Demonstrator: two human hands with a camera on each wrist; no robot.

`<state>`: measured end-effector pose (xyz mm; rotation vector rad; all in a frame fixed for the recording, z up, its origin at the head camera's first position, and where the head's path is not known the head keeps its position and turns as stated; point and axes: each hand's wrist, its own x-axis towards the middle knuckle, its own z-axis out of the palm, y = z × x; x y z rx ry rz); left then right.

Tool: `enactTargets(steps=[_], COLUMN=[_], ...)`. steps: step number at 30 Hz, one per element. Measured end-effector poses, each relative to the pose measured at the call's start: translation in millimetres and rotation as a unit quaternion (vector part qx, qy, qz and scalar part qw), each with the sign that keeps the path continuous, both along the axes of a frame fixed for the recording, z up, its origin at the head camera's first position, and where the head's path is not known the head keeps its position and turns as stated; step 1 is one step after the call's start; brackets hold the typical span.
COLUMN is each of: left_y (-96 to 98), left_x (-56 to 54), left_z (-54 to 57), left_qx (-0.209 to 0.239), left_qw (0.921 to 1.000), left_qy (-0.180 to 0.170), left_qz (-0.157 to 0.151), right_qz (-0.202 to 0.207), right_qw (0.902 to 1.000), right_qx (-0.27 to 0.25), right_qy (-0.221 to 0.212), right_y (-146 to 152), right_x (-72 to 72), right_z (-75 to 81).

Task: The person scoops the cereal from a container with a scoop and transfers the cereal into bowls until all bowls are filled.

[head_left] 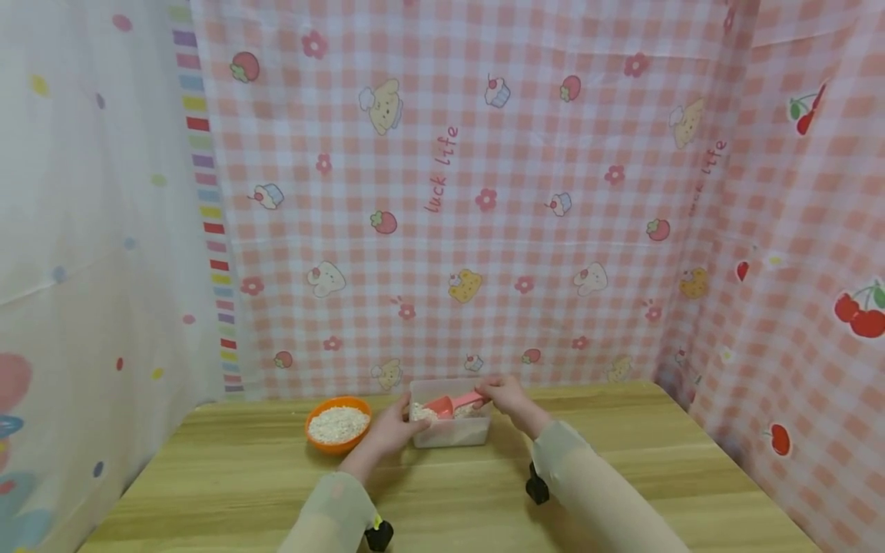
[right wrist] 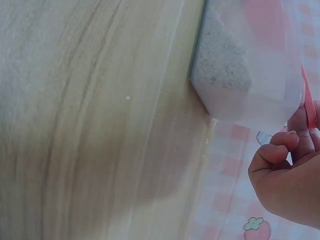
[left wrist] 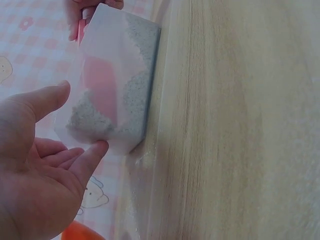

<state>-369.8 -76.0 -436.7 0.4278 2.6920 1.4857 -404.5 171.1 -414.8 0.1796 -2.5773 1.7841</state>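
A translucent plastic box (head_left: 451, 436) stands on the table, partly filled with pale flakes (head_left: 423, 413). Inside it lies a pink scoop (head_left: 442, 407), its handle slanting over the right end. My right hand (head_left: 507, 401) pinches that handle; in the right wrist view the handle (right wrist: 308, 97) shows between the fingers. At the box's left end is my left hand (head_left: 389, 432), its thumb (left wrist: 52, 97) spread wide from the fingers and one fingertip (left wrist: 100, 146) right at the wall. Through the box's side the scoop's bowl (left wrist: 100, 87) shows as a pink patch beside the flakes.
Left of the box sits an orange bowl (head_left: 313, 439) heaped with similar pale flakes. The wooden table (head_left: 442, 507) meets a pink checked cloth (head_left: 442, 322) close behind the box. Patterned cloths also hang at both sides. A few small crumbs dot the wood.
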Motion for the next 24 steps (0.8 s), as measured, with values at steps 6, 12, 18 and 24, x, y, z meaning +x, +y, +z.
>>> enactTargets(steps=[6, 12, 18, 24], left_y=[0.1, -0.9, -5.0, -6.3], left_x=[-0.1, 0.0, 2.7, 3.9], left_z=[-0.4, 2.9, 11.3, 14.7], left_qx=[-0.001, 0.02, 0.017, 0.028], left_qw=[1.0, 0.9998, 0.9998, 0.9995], left_qy=[0.002, -0.001, 0.003, 0.015], left_qz=[0.002, -0.003, -0.003, -0.005], right_qz=[-0.007, -0.019, -0.026, -0.037], right_qw=[0.9991, 0.9969, 0.9943, 0.9951], right_qx=[-0.039, -0.07, -0.094, -0.087], right_qy=[-0.012, -0.029, -0.043, -0.027], right_y=[2, 9, 21, 30], right_x=[-3.2, -4.7, -4.2, -3.9], right_z=[-4.2, -0.4, 11.8, 28.5])
